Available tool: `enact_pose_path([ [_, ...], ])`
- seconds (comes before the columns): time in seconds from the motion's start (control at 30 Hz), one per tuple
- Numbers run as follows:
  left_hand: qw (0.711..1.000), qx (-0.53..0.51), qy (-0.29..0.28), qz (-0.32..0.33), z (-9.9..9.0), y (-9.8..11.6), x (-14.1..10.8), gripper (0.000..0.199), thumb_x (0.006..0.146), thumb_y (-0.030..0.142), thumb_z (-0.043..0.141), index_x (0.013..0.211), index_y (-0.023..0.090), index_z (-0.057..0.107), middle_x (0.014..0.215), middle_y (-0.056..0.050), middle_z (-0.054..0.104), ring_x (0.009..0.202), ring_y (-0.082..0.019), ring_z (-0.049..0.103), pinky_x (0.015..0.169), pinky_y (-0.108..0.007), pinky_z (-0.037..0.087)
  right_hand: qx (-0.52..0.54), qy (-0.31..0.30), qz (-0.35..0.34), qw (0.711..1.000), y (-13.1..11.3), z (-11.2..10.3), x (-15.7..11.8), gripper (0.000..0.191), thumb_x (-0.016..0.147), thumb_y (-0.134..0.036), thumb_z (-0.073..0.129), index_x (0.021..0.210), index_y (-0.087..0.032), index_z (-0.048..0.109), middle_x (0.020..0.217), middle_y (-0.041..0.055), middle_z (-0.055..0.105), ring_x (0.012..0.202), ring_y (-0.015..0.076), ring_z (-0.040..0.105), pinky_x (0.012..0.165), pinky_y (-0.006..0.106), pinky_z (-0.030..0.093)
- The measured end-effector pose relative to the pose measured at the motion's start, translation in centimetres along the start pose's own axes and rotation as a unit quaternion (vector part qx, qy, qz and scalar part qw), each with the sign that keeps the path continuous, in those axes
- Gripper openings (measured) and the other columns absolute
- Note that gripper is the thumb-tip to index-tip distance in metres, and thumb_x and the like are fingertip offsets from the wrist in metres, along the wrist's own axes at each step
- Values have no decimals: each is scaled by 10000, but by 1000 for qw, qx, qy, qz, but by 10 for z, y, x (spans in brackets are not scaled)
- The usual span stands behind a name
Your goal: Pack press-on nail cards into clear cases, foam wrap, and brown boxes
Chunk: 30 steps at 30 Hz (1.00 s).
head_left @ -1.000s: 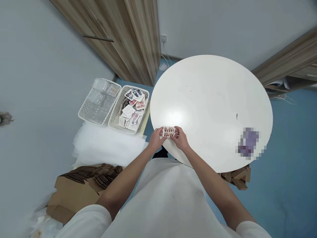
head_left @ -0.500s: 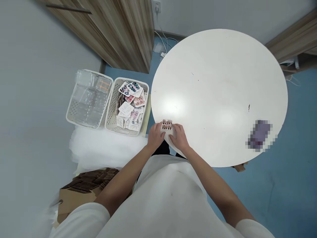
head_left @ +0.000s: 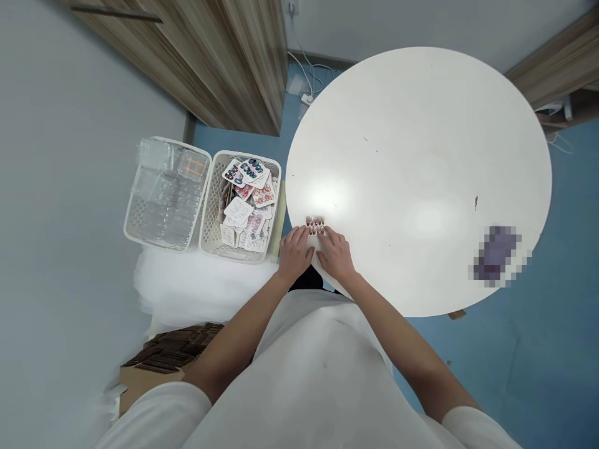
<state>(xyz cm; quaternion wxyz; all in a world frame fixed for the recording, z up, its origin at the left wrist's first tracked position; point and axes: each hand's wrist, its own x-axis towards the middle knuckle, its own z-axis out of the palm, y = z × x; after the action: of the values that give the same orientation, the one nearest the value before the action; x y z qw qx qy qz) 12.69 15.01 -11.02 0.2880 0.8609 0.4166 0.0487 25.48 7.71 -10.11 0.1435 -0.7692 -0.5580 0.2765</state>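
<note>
A small card of press-on nails [head_left: 315,224] lies flat at the near-left edge of the round white table [head_left: 421,162], a little left of the frame's centre, and both hands sit just below it. The left hand [head_left: 294,252] and the right hand [head_left: 335,254] lie side by side, palms down, fingers stretched forward and close together, their tips touching the card's lower edge; neither hand is closed around anything, though what sits under the palms cannot be made out. The card carries two short rows of brownish, glossy nails (too small to count). The tabletop is smooth and shiny, with one blurred purple patch [head_left: 496,255] toward the right of the frame. To the left of the table, in the middle left of the frame, stand two pale perforated plastic baskets: the left basket [head_left: 140,215] holds clear plastic trays, the right basket [head_left: 208,234] a loose heap of printed nail cards. Below them lies a white fluffy sheet [head_left: 196,284], and at the lower left an open cardboard box [head_left: 140,380] holds brown folded pieces. Wood-grain panels [head_left: 219,68] fill the upper left.
</note>
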Motion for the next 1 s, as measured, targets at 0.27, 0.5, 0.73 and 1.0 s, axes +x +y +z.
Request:
enact_pose_path([
  [0.27,998,68,-13,4,-1,-2,3,500,842,331,387,1308,152,357,1345,-106,422,1271,-246,320,974,-394,275,-46,-3,18,999,-9,-3,4,476,777,-211,471,1249,-192,418,1372,82,353,1093,272,383,838,393,377],
  [0.5,997,71,-27,0,-3,-2,5,518,846,328,372,1329,147,327,1365,-115,394,1288,-253,294,965,-396,277,-47,6,28,998,-10,-1,4,492,777,-220,468,1264,-204,405,1373,63,357,1090,270,380,844,396,375],
  [0.73,997,70,-21,1,-4,-1,0,533,853,312,351,1348,129,282,1401,-118,334,1308,-235,259,963,-374,276,-39,-1,24,999,-11,-2,2,525,776,-213,474,1291,-199,374,1397,76,323,1129,284,358,868,423,364],
  [1.0,999,49,-10,-14,-2,2,-18,527,846,319,382,1330,123,308,1390,-135,345,1311,-251,249,984,-399,271,-11,-10,4,1000,-5,-5,-22,549,785,-225,468,1314,-164,331,1405,115,296,1193,287,339,903,431,380],
])
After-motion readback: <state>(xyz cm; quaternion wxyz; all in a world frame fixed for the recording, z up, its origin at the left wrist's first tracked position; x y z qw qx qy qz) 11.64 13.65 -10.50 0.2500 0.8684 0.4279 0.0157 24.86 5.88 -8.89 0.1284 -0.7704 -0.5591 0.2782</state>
